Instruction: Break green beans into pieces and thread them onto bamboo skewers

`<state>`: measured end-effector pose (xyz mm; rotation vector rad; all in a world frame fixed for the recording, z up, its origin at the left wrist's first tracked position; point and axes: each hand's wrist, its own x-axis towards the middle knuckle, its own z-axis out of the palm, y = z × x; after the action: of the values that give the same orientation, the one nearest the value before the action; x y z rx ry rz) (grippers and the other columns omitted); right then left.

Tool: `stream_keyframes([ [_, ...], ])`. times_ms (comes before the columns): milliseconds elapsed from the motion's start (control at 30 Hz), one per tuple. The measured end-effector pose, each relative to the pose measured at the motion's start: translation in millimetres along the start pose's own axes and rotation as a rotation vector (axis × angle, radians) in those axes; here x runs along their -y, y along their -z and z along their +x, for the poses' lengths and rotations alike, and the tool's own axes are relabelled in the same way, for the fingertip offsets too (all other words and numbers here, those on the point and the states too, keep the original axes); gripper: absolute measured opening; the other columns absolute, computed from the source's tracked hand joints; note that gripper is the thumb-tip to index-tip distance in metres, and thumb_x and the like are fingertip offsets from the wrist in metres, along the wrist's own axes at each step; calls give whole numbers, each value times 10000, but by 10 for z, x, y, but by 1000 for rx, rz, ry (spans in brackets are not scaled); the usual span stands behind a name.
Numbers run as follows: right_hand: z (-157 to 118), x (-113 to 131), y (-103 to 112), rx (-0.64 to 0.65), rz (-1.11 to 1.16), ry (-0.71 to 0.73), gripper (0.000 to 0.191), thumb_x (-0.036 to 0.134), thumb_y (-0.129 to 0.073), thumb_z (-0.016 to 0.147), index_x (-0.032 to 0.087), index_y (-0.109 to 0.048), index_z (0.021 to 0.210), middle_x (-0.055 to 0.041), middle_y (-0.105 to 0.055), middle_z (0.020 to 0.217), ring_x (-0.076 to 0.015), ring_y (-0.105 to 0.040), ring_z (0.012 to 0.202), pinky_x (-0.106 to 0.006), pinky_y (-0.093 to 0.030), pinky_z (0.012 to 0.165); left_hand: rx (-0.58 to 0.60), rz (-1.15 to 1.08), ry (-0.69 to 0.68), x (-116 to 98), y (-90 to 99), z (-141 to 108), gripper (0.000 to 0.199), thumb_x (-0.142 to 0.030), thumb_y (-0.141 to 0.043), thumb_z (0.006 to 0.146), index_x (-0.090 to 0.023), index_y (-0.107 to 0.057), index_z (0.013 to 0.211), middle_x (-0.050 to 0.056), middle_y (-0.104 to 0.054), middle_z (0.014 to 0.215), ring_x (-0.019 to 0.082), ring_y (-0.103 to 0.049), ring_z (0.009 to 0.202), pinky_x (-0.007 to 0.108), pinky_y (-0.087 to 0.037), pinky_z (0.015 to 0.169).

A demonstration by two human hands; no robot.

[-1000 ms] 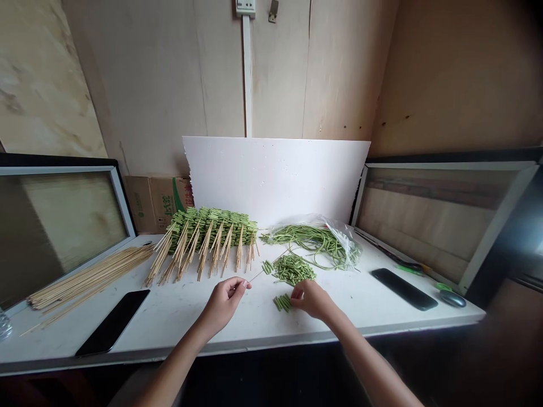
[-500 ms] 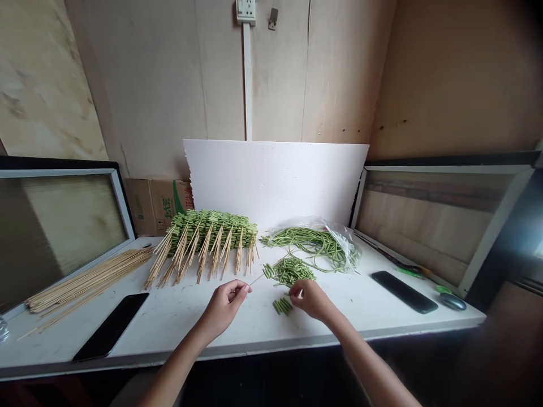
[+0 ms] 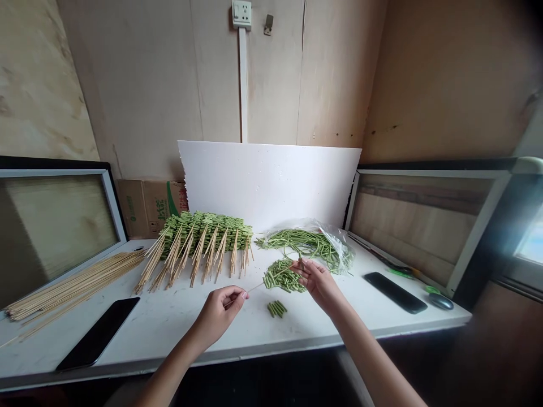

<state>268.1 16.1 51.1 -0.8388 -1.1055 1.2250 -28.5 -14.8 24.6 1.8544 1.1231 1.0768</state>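
My left hand (image 3: 224, 308) is closed on the near end of a thin wooden skewer (image 3: 255, 287), which slants up to the right with a few green bean pieces on it. At the skewer's far end, my right hand (image 3: 316, 281) pinches a short piece of green bean (image 3: 301, 261) between thumb and fingers. Beneath lies a pile of cut green beans (image 3: 285, 277), partly hidden by the hand and skewer. A smaller group of cut pieces (image 3: 277, 308) rests nearer the table edge.
Stacked bean skewers (image 3: 207, 234) stand at the back left, with loose bare skewers (image 3: 76, 285) beside them. Long uncut beans (image 3: 305, 240) lie in a clear plastic bag (image 3: 343, 249). Black phones (image 3: 99, 333) lie left and right; a mouse (image 3: 441, 301) sits at the far right.
My right hand has risen from beside the small group of pieces to the skewer's far end, now with a bean piece in its fingers. My left hand keeps hold of the skewer.
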Motion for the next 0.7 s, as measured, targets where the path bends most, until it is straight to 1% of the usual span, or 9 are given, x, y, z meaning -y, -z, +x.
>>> stream_keyframes([
  [167,-16,-12,-24,19,22,-9,338,554,-794,782,240,-762,903,-103,-790,1079,-308,-739,1040,-328,-580,683,-1,-6,-1,11,-7,4,417,-533,-596,941,-147,-753,953,81,-715,844,200,-618,753,284,-482,677],
  [367,-26,-3,-26,4,101,-30,336,520,-839,754,225,-747,886,-115,-795,1059,-301,-747,1032,-295,-568,636,0,-4,3,9,-5,17,420,-534,-594,942,-145,-751,956,92,-735,872,222,-661,811,299,-513,722],
  [533,-26,14,-23,24,52,-8,361,541,-825,764,218,-758,913,-104,-795,1042,-287,-746,1006,-276,-550,618,-9,-5,15,12,5,15,417,-532,-610,928,-142,-754,949,96,-744,874,229,-680,820,304,-533,729],
  [600,-22,19,-16,40,47,1,340,524,-829,771,211,-768,890,-96,-797,1020,-273,-746,982,-263,-538,609,-6,-4,16,7,15,10,406,-525,-609,929,-146,-753,948,99,-750,891,237,-692,844,314,-545,755],
  [700,-15,18,-9,31,47,12,304,490,-852,762,207,-774,842,-86,-801,975,-259,-743,955,-250,-520,597,-7,2,16,-12,29,4,383,-508,-614,929,-149,-749,928,99,-754,890,241,-701,852,317,-548,763],
])
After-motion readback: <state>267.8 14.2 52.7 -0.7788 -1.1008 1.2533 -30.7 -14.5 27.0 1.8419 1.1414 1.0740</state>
